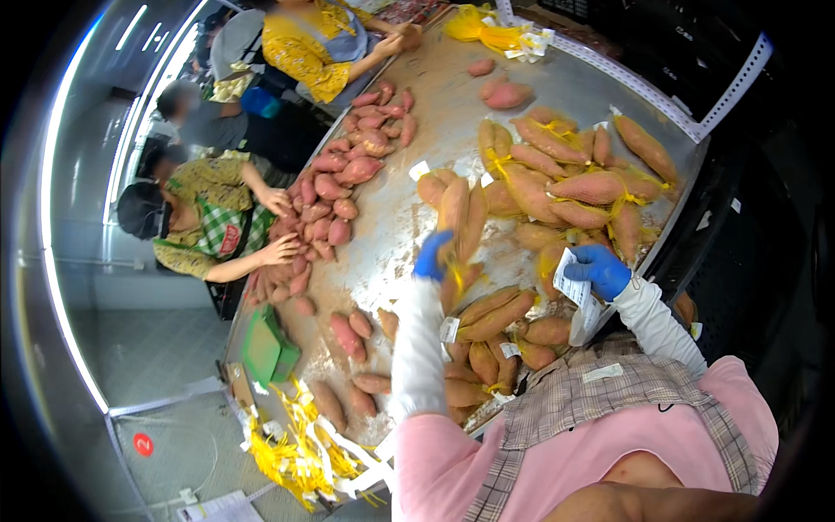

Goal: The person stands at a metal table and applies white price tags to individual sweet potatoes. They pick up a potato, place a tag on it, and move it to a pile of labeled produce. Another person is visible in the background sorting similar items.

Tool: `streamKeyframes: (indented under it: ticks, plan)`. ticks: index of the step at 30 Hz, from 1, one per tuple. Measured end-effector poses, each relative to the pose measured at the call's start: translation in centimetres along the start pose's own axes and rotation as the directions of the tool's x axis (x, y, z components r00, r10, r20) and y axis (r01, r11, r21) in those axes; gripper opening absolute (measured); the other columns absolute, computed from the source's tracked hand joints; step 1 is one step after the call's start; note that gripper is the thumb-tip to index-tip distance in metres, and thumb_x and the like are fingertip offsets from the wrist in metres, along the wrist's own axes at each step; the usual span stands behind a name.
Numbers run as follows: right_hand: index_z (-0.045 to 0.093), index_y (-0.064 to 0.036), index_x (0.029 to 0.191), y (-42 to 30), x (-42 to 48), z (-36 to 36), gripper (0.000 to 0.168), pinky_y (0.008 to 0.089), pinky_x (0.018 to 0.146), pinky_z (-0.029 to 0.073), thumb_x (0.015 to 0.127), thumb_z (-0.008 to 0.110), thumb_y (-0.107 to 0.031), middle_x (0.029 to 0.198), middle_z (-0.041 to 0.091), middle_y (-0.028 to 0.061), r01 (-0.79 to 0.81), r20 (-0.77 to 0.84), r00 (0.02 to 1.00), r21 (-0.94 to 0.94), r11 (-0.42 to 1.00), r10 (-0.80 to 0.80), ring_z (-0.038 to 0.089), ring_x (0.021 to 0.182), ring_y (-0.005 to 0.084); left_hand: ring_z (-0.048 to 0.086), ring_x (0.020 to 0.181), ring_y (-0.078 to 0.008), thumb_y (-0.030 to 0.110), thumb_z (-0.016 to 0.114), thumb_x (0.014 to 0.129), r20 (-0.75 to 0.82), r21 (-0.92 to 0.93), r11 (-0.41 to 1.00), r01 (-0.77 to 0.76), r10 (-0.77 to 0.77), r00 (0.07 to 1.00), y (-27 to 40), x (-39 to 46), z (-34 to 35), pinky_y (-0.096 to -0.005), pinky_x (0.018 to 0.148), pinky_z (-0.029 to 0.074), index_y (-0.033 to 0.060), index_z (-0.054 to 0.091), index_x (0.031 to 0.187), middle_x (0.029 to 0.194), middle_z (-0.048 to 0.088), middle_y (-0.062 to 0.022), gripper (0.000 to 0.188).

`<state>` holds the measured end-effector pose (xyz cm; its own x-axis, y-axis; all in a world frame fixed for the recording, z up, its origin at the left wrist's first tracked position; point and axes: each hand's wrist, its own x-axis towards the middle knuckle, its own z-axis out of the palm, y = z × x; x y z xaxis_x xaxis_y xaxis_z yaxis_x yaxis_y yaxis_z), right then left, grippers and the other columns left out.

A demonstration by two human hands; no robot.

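My left hand (433, 255), in a blue glove, grips a yellow net bag of sweet potatoes (464, 212) at its lower left side; the hand is blurred and its fingertips are partly hidden. In my right hand (601, 270), also blue-gloved, is a strip of white printed labels (574, 282), which hangs down towards the apron. A pile of netted sweet potatoes (587, 189) lies beyond both hands. More netted sweet potatoes (497, 314), some with white tags, lie between my forearms.
Loose sweet potatoes (333, 186) are heaped along the metal table's far left side, where a person in a checked apron (225, 225) touches them. Another person (319, 49) stands farther up. A green scale-like object (267, 349) and yellow nets (293, 444) are at lower left; more nets (486, 31) lie at the top.
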<state>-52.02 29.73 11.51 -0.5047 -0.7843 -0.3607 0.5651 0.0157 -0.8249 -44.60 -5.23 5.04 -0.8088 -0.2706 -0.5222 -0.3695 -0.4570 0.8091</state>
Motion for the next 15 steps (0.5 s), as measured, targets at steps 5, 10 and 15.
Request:
streamKeyframes:
  ticks: [5,10,15]
  plan:
    - [0.063,0.000,0.113,1.2,2.3,1.9,0.034,0.0253,0.079,0.048,0.085,0.066,-0.019,0.095,0.068,0.0066,0.045,0.184,0.983,-0.160,0.986,-0.015,0.062,0.085,0.0124,0.048,0.121,-0.0249,0.020,0.069,0.074,-0.149,0.040,0.923,-0.382,0.384,0.911,-4.6,-19.3,2.4,-0.0347,0.101,0.039,-0.0016,0.037,0.138,0.131,0.049,-0.0139,0.074]
    - [0.064,0.001,0.110,4.3,5.1,4.8,0.031,0.0264,0.079,0.049,0.083,0.067,-0.015,0.097,0.068,0.0082,0.041,0.260,0.964,-0.361,0.932,0.058,0.062,0.088,0.0122,0.048,0.116,-0.0404,0.034,0.076,0.063,-0.264,0.962,0.236,0.135,0.702,0.661,-12.0,-22.1,8.8,-0.0446,0.098,0.040,0.0088,0.047,0.133,0.138,0.039,-0.0253,0.080]
    - [0.068,0.002,0.098,7.2,6.4,6.3,0.025,0.0260,0.070,0.049,0.082,0.069,-0.018,0.086,0.069,0.0084,-0.080,0.167,0.977,-0.288,0.954,0.132,0.063,0.076,0.0135,0.048,0.106,-0.0453,0.035,0.072,0.071,-0.236,0.972,0.164,0.171,0.732,0.639,-16.2,-21.5,10.8,-0.0490,0.091,0.041,0.0096,0.050,0.130,0.138,0.038,-0.0250,0.069]
